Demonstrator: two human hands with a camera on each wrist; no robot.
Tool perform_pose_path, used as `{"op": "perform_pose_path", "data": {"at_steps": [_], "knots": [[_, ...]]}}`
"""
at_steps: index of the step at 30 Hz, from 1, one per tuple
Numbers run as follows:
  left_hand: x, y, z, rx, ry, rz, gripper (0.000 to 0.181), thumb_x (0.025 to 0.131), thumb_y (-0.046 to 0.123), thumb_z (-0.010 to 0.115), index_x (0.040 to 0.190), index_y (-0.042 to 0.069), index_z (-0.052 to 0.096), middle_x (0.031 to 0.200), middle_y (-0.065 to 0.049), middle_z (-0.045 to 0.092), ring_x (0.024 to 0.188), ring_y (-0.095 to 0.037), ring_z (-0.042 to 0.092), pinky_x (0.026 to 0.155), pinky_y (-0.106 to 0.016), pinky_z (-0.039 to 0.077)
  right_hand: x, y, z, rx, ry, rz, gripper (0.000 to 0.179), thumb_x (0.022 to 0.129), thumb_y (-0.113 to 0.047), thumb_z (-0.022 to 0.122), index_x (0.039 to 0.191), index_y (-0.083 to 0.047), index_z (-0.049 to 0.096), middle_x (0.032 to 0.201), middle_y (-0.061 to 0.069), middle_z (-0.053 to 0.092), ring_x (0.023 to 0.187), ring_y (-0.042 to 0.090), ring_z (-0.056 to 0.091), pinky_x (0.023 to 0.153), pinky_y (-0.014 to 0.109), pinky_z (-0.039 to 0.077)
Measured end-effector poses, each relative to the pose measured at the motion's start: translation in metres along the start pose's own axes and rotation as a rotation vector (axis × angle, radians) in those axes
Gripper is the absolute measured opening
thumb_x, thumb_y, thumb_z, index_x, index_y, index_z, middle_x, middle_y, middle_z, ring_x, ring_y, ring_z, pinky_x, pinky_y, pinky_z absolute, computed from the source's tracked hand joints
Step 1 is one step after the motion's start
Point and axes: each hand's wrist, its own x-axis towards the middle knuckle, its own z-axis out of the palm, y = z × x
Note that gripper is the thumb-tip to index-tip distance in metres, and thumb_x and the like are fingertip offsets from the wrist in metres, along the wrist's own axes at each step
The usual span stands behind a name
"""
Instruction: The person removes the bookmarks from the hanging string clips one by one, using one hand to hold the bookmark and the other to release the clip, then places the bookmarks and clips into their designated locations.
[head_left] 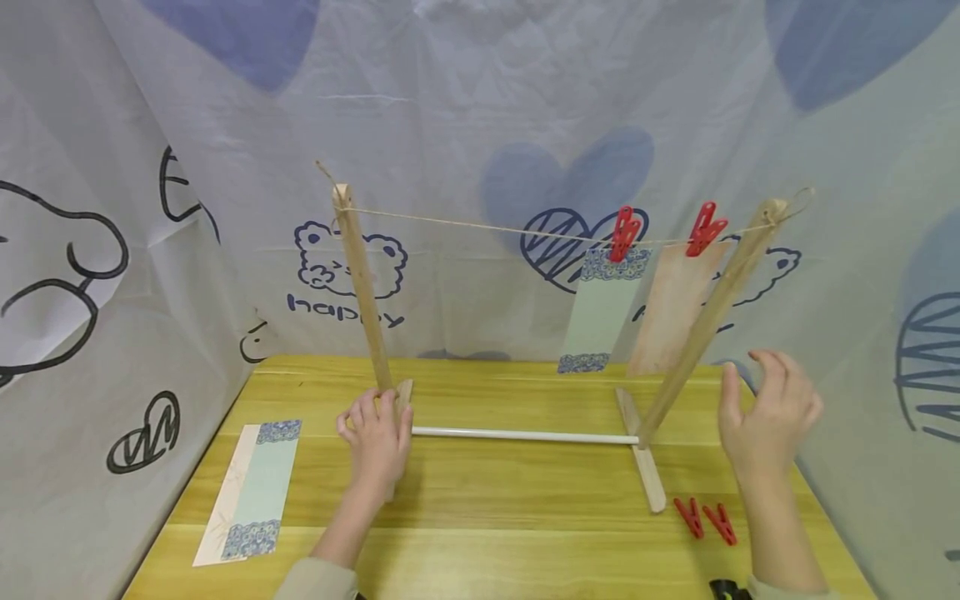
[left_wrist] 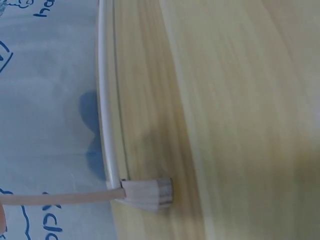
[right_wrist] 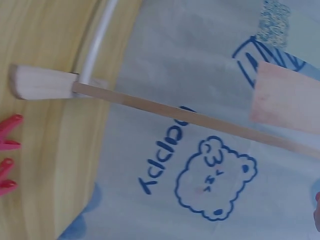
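My left hand (head_left: 375, 437) is at the lower part of the left wooden post (head_left: 360, 283), overlapping it in the head view, fingers loosely bent and holding nothing. To the right of the right post (head_left: 708, 321), my right hand (head_left: 772, 408) is raised with thumb and fingers apart. A string (head_left: 465, 223) runs between the post tops. From it hang a pale green paper strip (head_left: 600, 308) with blue patterned ends and a pinkish paper strip (head_left: 667, 312). One red clothespin (head_left: 622, 237) grips the green strip; another red clothespin (head_left: 705, 229) grips the pinkish one.
Two red clothespins (head_left: 705, 523) lie near the right wooden foot (head_left: 652, 479). On the left of the table, another green strip (head_left: 264, 479) overlaps a cream strip (head_left: 220, 521). A white rod (head_left: 517, 434) joins the posts low down. A printed cloth (head_left: 450, 333) hangs behind.
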Motion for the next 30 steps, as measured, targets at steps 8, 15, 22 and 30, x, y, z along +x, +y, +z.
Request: {"op": "perform_pose_path", "data": {"at_steps": [8, 15, 22, 30], "knots": [[0.011, 0.013, 0.007, -0.052, 0.064, 0.065, 0.035, 0.094, 0.032, 0.044, 0.110, 0.002, 0.051, 0.112, -0.019, 0.041, 0.107, -0.036, 0.034, 0.089, -0.056, 0.015, 0.023, -0.012, -0.001, 0.035, 0.039, -0.019, 0.051, 0.089, -0.045, 0.048, 0.103, 0.004, 0.056, 0.107, 0.022, 0.054, 0.101, 0.040, 0.047, 0.089, 0.044, 0.023], [0.021, 0.025, 0.012, -0.072, 0.064, 0.097, 0.033, 0.095, 0.033, 0.041, 0.107, 0.003, 0.048, 0.111, -0.018, 0.040, 0.106, -0.035, 0.035, 0.089, -0.055, 0.015, 0.037, -0.020, 0.002, 0.061, 0.051, -0.055, 0.052, 0.089, -0.046, 0.048, 0.102, 0.003, 0.058, 0.108, 0.021, 0.055, 0.103, 0.038, 0.047, 0.089, 0.042, 0.023], [0.030, 0.040, 0.016, -0.057, 0.047, 0.124, 0.035, 0.096, 0.035, 0.037, 0.107, 0.004, 0.048, 0.112, -0.017, 0.040, 0.107, -0.034, 0.035, 0.089, -0.055, 0.019, 0.050, -0.031, 0.003, 0.079, 0.077, -0.084, 0.053, 0.089, -0.048, 0.048, 0.100, 0.003, 0.057, 0.106, 0.020, 0.055, 0.101, 0.037, 0.047, 0.090, 0.041, 0.023], [0.038, 0.053, 0.022, -0.035, 0.045, 0.199, 0.045, 0.098, 0.043, 0.023, 0.111, 0.006, 0.046, 0.116, -0.015, 0.038, 0.106, -0.032, 0.035, 0.087, -0.053, 0.022, 0.064, -0.039, 0.004, 0.083, 0.057, -0.142, 0.056, 0.089, -0.052, 0.045, 0.102, 0.002, 0.057, 0.110, 0.018, 0.055, 0.103, 0.036, 0.047, 0.091, 0.043, 0.023]]}}
